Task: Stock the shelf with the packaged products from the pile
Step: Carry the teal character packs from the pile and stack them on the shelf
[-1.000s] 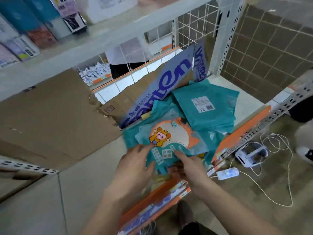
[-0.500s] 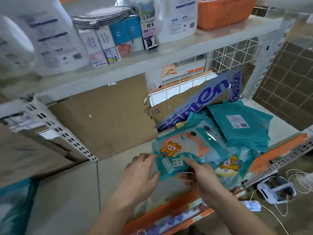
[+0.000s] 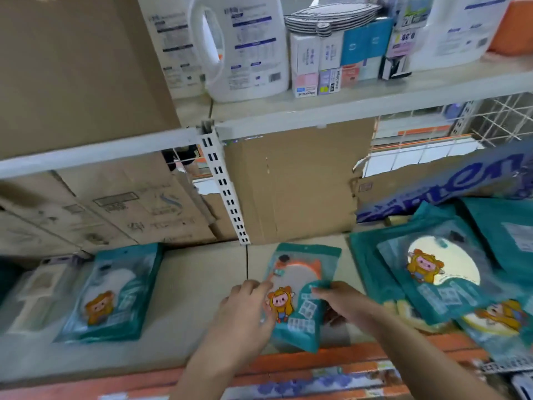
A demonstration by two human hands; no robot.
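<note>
Left hand (image 3: 245,310), right hand (image 3: 347,308), fingers (image 3: 318,290) curled

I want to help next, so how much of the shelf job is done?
Only just started, it seems. Done: one packet lies flat on the shelf at the left. In hand: the left hand and right hand hold a second packet at mid-shelf. Left: the pile at the right, with several packets overlapping.

Teal cartoon packet (image 3: 300,295) — beside pile (image 3: 438,272)
</note>
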